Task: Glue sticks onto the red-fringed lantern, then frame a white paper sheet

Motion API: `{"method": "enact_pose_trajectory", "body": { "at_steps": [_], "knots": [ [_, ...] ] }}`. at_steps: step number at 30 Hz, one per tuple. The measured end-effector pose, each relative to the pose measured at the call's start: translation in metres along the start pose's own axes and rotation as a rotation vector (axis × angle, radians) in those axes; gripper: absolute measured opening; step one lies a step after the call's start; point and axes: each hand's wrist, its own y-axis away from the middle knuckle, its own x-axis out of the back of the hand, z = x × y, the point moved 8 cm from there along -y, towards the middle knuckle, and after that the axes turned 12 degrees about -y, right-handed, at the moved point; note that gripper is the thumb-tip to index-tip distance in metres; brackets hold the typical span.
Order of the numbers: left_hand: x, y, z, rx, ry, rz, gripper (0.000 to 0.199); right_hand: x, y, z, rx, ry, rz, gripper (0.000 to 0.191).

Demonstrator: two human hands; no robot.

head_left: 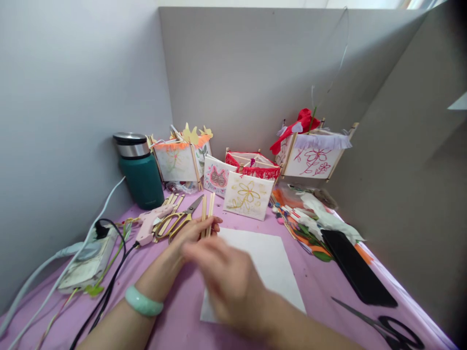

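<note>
My left hand (197, 231), with a pale green bangle (143, 301) on its wrist, holds several thin wooden sticks (207, 209) that point up and away. Nearer the camera, my right hand (228, 277) is blurred by motion and hangs over the left part of a white paper sheet (272, 262). It covers part of my left hand, and its fingers are smeared. Gold-handled scissors (180, 221) lie just left of my left hand, next to a pink glue gun (153, 223) and more sticks (170, 206).
At the back stand decorated paper lanterns (317, 155) and a panel with a yellow flower (248, 194). A green bottle (140, 175) and power strip (89, 262) are at left. Right are craft scraps (310, 223), a black phone (357, 267) and black-handled scissors (383, 325).
</note>
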Motion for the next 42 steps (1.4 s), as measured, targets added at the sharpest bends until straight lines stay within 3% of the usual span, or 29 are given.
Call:
{"method": "enact_pose_trajectory", "body": {
  "at_steps": [4, 7, 10, 12, 16, 18, 21, 24, 26, 30, 32, 37, 42],
  "knots": [
    [-0.022, 0.006, -0.002, 0.008, -0.031, -0.212, 0.022, 0.050, -0.001, 0.082, -0.445, 0.003, 0.228, 0.022],
    [-0.036, 0.012, -0.009, 0.057, -0.112, -0.332, 0.032, 0.049, 0.007, 0.123, -0.656, -0.174, 0.242, 0.023],
    [-0.044, 0.015, -0.015, 0.118, -0.168, -0.395, 0.041, 0.039, 0.012, 0.139, -0.729, -0.376, 0.250, 0.026],
    [-0.040, 0.013, -0.014, 0.119, -0.213, -0.356, 0.044, 0.035, 0.015, 0.144, -0.787, -0.464, 0.242, 0.026],
    [-0.021, 0.005, -0.005, 0.018, -0.434, -0.169, 0.041, 0.029, 0.020, 0.148, -0.905, -0.640, 0.217, 0.022],
    [-0.020, 0.005, -0.003, -0.011, -0.541, -0.166, 0.039, 0.026, 0.023, 0.150, -0.931, -0.694, 0.234, 0.017],
    [-0.026, 0.008, -0.005, -0.005, -0.535, -0.236, 0.037, 0.021, 0.028, 0.153, -0.960, -0.673, 0.251, 0.011],
    [-0.030, 0.010, -0.006, 0.021, -0.530, -0.258, 0.035, 0.016, 0.032, 0.155, -0.990, -0.588, 0.195, 0.011],
    [-0.025, 0.009, -0.006, 0.050, -0.590, -0.208, 0.033, 0.015, 0.035, 0.157, -1.017, -0.499, 0.158, 0.014],
    [0.002, 0.002, 0.004, 0.011, -0.670, 0.101, 0.032, 0.007, 0.042, 0.158, -1.085, -0.341, 0.007, 0.021],
    [0.010, 0.000, 0.008, -0.020, -0.643, 0.178, 0.031, -0.003, 0.044, 0.155, -1.083, -0.314, -0.109, 0.024],
    [0.012, -0.002, 0.003, -0.012, -0.588, 0.154, 0.028, -0.019, 0.046, 0.142, -1.024, -0.153, -0.323, 0.033],
    [0.012, -0.003, 0.003, -0.015, -0.622, 0.162, 0.029, -0.018, 0.038, 0.132, -0.858, 0.301, -0.435, 0.038]
  ]
}}
